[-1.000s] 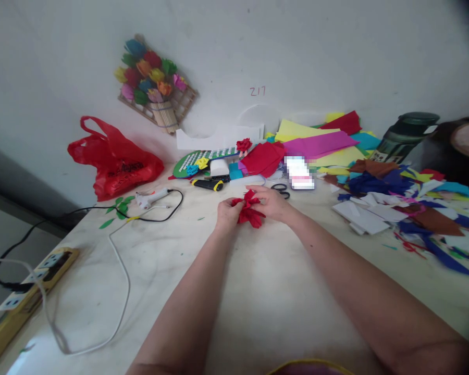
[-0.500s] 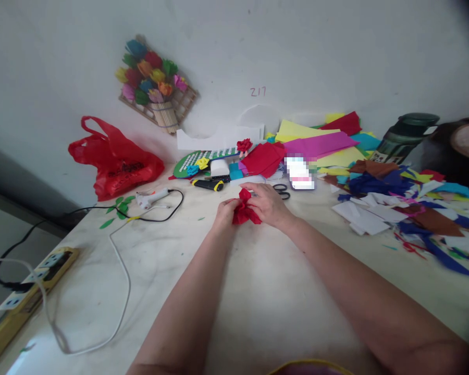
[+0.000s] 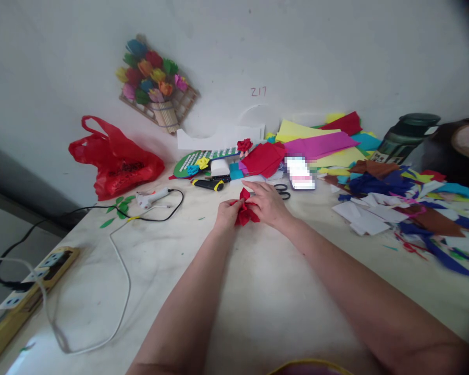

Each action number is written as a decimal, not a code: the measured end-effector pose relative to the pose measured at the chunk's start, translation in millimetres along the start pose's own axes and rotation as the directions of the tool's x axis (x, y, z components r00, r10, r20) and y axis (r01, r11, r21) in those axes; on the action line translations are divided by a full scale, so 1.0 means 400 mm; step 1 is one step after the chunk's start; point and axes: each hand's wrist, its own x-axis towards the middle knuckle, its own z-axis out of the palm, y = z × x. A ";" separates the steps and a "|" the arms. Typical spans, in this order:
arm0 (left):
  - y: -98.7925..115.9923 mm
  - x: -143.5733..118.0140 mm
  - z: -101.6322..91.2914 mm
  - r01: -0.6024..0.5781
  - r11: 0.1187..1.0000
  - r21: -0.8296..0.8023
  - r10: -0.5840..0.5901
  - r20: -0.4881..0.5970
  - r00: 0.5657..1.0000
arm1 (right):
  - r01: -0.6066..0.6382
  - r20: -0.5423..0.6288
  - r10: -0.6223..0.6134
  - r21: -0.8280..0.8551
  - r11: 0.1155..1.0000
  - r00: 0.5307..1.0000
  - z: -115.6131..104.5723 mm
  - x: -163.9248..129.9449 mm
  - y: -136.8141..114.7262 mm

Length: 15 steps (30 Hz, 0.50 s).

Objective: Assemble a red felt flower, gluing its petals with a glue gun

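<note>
Between my two hands is a red paper flower (image 3: 244, 214) with loose, crinkled petals, held just over the table in the middle of the view. My left hand (image 3: 227, 212) pinches its left side. On the other side, my right hand (image 3: 269, 204) grips a petal between thumb and fingers, with the index finger stretched out above. Parts of the flower are hidden behind the fingers. Black-handled scissors (image 3: 284, 195) lie right behind my right hand. A black and yellow utility knife (image 3: 208, 185) rests beyond my left hand.
A white glue gun (image 3: 152, 198) with its cable and green paper leaves (image 3: 121, 208) lie left. A red plastic bag (image 3: 117, 161) stands behind them. A power strip (image 3: 42, 281) runs along the left edge. Coloured scraps (image 3: 410, 203), a phone (image 3: 300, 173) and a flask (image 3: 408, 138) are right.
Both hands keep hold of the red flower. The fingers have shifted slightly and its petals sit a little differently, with less red showing. The things on the table have not moved.
</note>
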 end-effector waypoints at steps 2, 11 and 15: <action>-0.004 0.003 0.000 -0.022 0.999 0.050 0.023 -0.018 1.000 | -0.025 0.005 0.026 -0.006 1.000 1.000 0.006 0.000 0.007; 0.018 -0.027 0.031 0.049 0.990 -0.129 -0.060 -0.080 0.995 | 0.227 -0.001 -0.229 -0.114 0.967 0.973 -0.018 0.007 -0.035; 0.025 -0.030 0.032 0.072 0.978 -0.195 -0.093 -0.102 0.990 | 0.258 -0.033 -0.268 -0.174 0.950 0.963 -0.017 0.001 -0.046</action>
